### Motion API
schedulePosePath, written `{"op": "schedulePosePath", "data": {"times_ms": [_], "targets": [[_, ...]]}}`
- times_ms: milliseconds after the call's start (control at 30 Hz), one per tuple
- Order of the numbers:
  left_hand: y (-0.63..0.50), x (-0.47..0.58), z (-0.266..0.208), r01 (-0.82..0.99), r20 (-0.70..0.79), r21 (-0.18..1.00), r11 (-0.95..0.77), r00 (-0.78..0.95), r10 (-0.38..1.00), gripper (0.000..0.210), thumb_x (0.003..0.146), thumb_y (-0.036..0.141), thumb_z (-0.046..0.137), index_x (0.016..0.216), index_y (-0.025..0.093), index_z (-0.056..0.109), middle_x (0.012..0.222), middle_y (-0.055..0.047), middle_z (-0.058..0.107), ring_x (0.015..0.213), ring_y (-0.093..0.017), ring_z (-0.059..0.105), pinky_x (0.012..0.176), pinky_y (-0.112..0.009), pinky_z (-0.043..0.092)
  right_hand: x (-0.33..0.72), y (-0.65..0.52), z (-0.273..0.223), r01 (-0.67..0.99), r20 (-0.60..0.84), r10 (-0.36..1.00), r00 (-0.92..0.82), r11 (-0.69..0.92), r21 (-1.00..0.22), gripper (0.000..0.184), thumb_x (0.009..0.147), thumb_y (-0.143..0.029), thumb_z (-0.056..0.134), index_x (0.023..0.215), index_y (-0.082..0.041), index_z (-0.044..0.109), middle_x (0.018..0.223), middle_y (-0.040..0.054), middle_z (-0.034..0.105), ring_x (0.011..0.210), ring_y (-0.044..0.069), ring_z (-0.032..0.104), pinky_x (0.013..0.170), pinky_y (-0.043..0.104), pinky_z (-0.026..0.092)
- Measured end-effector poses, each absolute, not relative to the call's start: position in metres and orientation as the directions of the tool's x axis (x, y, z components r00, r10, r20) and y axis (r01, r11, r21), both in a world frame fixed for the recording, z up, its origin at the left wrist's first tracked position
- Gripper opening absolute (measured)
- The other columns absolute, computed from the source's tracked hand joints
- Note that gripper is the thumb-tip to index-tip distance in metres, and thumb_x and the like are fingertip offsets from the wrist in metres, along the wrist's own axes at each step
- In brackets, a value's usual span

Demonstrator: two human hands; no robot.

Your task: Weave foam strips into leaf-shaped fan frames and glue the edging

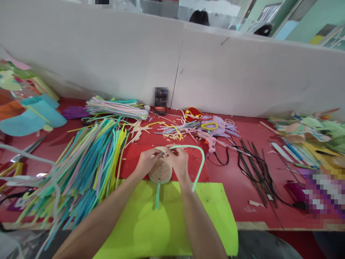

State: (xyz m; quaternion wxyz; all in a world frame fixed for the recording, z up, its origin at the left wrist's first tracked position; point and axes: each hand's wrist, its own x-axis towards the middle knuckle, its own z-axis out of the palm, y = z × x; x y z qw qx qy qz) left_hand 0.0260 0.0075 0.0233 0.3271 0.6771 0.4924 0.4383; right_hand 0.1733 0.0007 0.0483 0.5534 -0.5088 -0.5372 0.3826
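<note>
In the head view a leaf shape made of beige pipe cleaners, edged in pale green with a green stem pointing down, is held upright in front of me. My left hand pinches its upper left edge with closed fingers. My right hand is closed at the leaf's top, on a mint green pipe cleaner. That strand arcs out to the right and hangs down beside my right wrist. The fingertips partly hide the top of the leaf. Beneath lie a red sheet and a yellow-green sheet.
To the left spreads a large heap of coloured pipe cleaners, with scissors beyond it. A pink glue gun with a black cord lies right of centre. Dark thin rods lie farther right. A white partition stands behind the table.
</note>
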Motion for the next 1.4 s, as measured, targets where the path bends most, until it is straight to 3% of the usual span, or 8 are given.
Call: {"op": "schedulePosePath", "data": {"times_ms": [133, 400, 533, 700, 833, 1000, 1200, 1400], "targets": [[0.007, 0.024, 0.023, 0.373, 0.275, 0.878, -0.301, 0.123, 0.954, 0.017, 0.081, 0.025, 0.055, 0.087, 0.019, 0.070, 0.085, -0.002, 0.072, 0.079, -0.014, 0.064, 0.077, -0.024, 0.047, 0.173, 0.000, 0.050, 0.175, 0.246, 0.968, 0.057, 0.233, -0.957, 0.021, 0.075, -0.040, 0.063, 0.081, -0.020, 0.067, 0.084, 0.0035, 0.070, 0.076, 0.016, 0.065, 0.072, 0.027, 0.051], [0.003, 0.026, 0.022, 0.367, 0.330, 0.867, -0.336, 0.080, 0.940, 0.018, 0.079, 0.027, 0.059, 0.093, 0.021, 0.070, 0.094, -0.003, 0.072, 0.086, -0.015, 0.065, 0.082, -0.026, 0.048, 0.171, -0.005, 0.053, 0.303, 0.291, 0.946, 0.142, 0.238, -0.923, 0.029, 0.077, -0.047, 0.059, 0.073, -0.018, 0.063, 0.071, 0.0035, 0.068, 0.063, 0.016, 0.063, 0.066, 0.027, 0.049], [0.002, 0.025, 0.026, 0.384, 0.355, 0.861, -0.332, 0.013, 0.935, 0.018, 0.082, 0.030, 0.055, 0.088, 0.020, 0.069, 0.086, -0.003, 0.072, 0.078, -0.014, 0.065, 0.077, -0.025, 0.048, 0.167, -0.004, 0.049, 0.231, 0.279, 0.956, 0.096, 0.251, -0.940, 0.029, 0.078, -0.047, 0.058, 0.078, -0.019, 0.065, 0.072, 0.0031, 0.068, 0.060, 0.014, 0.061, 0.063, 0.026, 0.050], [0.009, 0.021, 0.026, 0.179, 0.255, 0.953, -0.245, -0.030, 0.967, 0.022, 0.083, 0.035, 0.052, 0.082, 0.017, 0.064, 0.075, -0.002, 0.068, 0.071, -0.013, 0.063, 0.071, -0.025, 0.049, 0.173, -0.005, 0.053, 0.098, 0.348, 0.928, -0.137, 0.362, -0.927, 0.025, 0.078, -0.040, 0.060, 0.092, -0.023, 0.070, 0.097, 0.0050, 0.070, 0.088, 0.017, 0.064, 0.081, 0.030, 0.050], [0.014, 0.017, 0.027, 0.044, 0.217, 0.975, -0.218, 0.020, 0.976, 0.024, 0.082, 0.037, 0.053, 0.075, 0.016, 0.060, 0.068, -0.001, 0.063, 0.065, -0.012, 0.059, 0.067, -0.024, 0.048, 0.178, -0.007, 0.058, -0.049, 0.172, 0.974, -0.145, 0.166, -0.985, 0.032, 0.076, -0.046, 0.059, 0.093, -0.021, 0.069, 0.089, 0.0047, 0.071, 0.074, 0.016, 0.065, 0.069, 0.030, 0.052], [0.011, 0.015, 0.030, 0.164, 0.227, 0.952, -0.259, 0.190, 0.955, 0.020, 0.080, 0.033, 0.055, 0.075, 0.015, 0.063, 0.069, -0.002, 0.064, 0.068, -0.012, 0.058, 0.070, -0.024, 0.046, 0.184, -0.003, 0.058, -0.025, 0.071, 0.994, -0.080, 0.069, -0.997, 0.040, 0.077, -0.054, 0.055, 0.063, -0.017, 0.061, 0.053, -0.0008, 0.056, 0.042, 0.008, 0.044, 0.042, 0.022, 0.036], [0.007, 0.014, 0.031, 0.316, 0.324, 0.870, -0.378, 0.212, 0.922, 0.016, 0.081, 0.026, 0.054, 0.077, 0.017, 0.066, 0.078, -0.002, 0.067, 0.074, -0.013, 0.058, 0.074, -0.024, 0.044, 0.189, -0.002, 0.057, 0.084, 0.079, 0.988, -0.135, 0.091, -0.992, 0.032, 0.072, -0.049, 0.063, 0.069, -0.017, 0.062, 0.057, -0.0024, 0.057, 0.047, 0.007, 0.043, 0.044, 0.020, 0.033], [0.005, 0.015, 0.029, 0.506, 0.498, 0.687, -0.521, 0.194, 0.845, 0.020, 0.086, 0.026, 0.050, 0.088, 0.019, 0.069, 0.085, -0.005, 0.068, 0.080, -0.015, 0.058, 0.077, -0.027, 0.044, 0.187, -0.004, 0.052, 0.135, 0.101, 0.964, -0.246, 0.137, -0.981, 0.031, 0.075, -0.046, 0.059, 0.078, -0.016, 0.066, 0.062, -0.0009, 0.061, 0.044, 0.006, 0.040, 0.043, 0.019, 0.032]]}}
